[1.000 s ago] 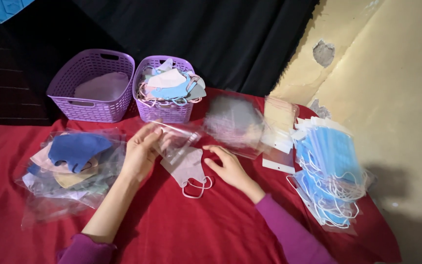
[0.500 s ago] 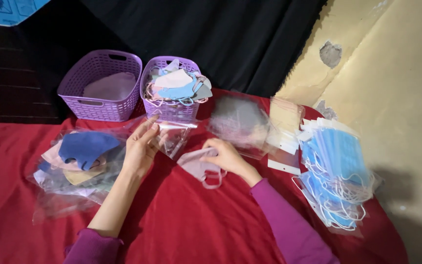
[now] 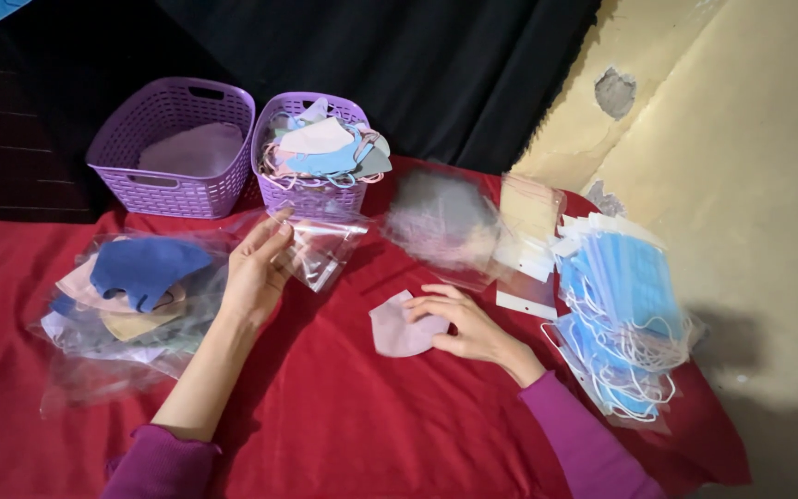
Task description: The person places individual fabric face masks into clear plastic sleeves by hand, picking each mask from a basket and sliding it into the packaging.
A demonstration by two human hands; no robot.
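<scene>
Right now your right hand (image 3: 468, 328) presses flat fingers on a pale pink folded mask (image 3: 399, 331) (centre of frame, on red cloth), while your left hand (image 3: 256, 268) pinches a clear plastic bag (image 3: 320, 249).

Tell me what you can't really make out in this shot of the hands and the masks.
Head view, the only one:
- Pink mask: its right part is under the right hand, ear loops unseen.
- Clear bag at the left hand: glare hides whether it is empty.
- Left basket: its pale contents are too dim to tell.
- Clear packet behind: its contents are blurred.
</scene>
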